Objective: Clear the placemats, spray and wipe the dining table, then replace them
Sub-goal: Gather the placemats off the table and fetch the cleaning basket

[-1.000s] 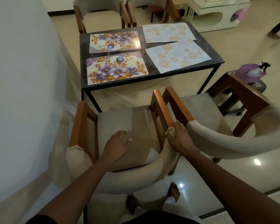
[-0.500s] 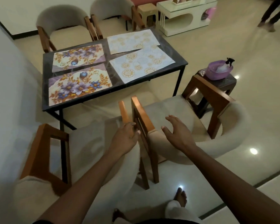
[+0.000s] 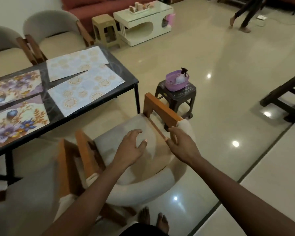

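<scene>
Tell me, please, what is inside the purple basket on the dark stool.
A white spray bottle with a black trigger head stands in the purple basket. The basket's wall hides anything lying lower.

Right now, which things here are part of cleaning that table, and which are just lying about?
For the job: dining table, floral placemats, pale patterned placemats, spray bottle in the purple basket.

Just lying about: near chair, dark stool, tan stool, coffee table, red sofa.

Head camera — forward, down, close.
</scene>
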The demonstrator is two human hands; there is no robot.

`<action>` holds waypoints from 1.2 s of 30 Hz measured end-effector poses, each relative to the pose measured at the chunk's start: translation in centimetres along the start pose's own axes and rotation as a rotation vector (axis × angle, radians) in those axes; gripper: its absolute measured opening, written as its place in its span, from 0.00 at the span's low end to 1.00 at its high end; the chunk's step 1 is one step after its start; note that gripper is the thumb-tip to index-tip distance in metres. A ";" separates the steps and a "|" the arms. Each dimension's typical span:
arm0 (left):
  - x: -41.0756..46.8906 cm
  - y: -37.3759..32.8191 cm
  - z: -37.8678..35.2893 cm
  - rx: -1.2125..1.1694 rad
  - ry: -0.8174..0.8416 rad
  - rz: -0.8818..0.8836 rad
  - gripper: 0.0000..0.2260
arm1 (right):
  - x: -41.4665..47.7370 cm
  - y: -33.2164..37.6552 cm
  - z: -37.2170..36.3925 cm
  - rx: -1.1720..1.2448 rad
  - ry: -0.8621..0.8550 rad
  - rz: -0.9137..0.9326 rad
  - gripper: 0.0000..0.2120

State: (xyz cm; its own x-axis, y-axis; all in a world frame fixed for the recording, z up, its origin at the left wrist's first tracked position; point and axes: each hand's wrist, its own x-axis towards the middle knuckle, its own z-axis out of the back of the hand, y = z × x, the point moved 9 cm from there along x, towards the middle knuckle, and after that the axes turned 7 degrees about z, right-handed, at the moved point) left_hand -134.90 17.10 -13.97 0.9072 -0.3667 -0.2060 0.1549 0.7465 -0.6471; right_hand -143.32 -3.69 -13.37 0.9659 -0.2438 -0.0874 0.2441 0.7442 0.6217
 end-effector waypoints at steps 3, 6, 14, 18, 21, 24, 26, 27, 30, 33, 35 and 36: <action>3.1 -3.8 -2.1 -0.019 0.020 -0.055 0.21 | 0.7 -2.0 2.2 -0.010 -0.024 -0.037 0.26; 5.5 -7.7 -4.2 -0.021 0.042 -0.093 0.23 | 1.3 -4.6 4.5 -0.003 -0.071 -0.075 0.27; 12.1 -17.3 -11.8 -0.021 0.127 -0.118 0.25 | 5.2 -16.1 11.7 0.021 -0.125 -0.150 0.27; 16.7 -23.5 -17.3 -0.015 0.117 -0.084 0.26 | 8.2 -24.1 16.1 0.062 -0.121 -0.164 0.27; 19.8 -28.9 -21.5 -0.030 0.141 -0.058 0.26 | 10.1 -29.6 20.2 0.057 -0.103 -0.186 0.28; 22.8 -33.7 -23.8 -0.060 0.134 -0.066 0.26 | 12.7 -33.0 24.4 0.057 -0.090 -0.167 0.28; 25.2 -36.7 -24.6 -0.078 0.114 -0.076 0.25 | 14.9 -34.8 26.9 0.051 -0.089 -0.144 0.28; 26.4 -37.8 -24.8 -0.085 0.107 -0.084 0.24 | 16.0 -35.6 27.9 0.049 -0.094 -0.132 0.28; 30.6 -40.5 -25.6 -0.112 0.087 -0.081 0.25 | 20.0 -37.9 30.4 0.052 -0.102 -0.129 0.28; 34.7 -42.0 -26.4 -0.152 0.072 -0.058 0.26 | 24.3 -39.4 31.8 0.042 -0.088 -0.103 0.28; 37.6 -43.0 -27.1 -0.169 0.067 -0.040 0.26 | 27.6 -40.4 32.6 0.039 -0.073 -0.090 0.27; 39.2 -43.3 -27.4 -0.173 0.065 -0.024 0.26 | 29.5 -40.7 33.0 0.037 -0.064 -0.079 0.27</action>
State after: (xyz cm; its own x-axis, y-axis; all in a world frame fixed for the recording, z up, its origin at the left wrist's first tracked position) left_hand -116.71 -44.83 -14.09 0.8758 -0.4231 -0.2323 0.1017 0.6322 -0.7681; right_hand -127.62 -61.65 -15.56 0.9358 -0.3411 -0.0887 0.3152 0.6978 0.6432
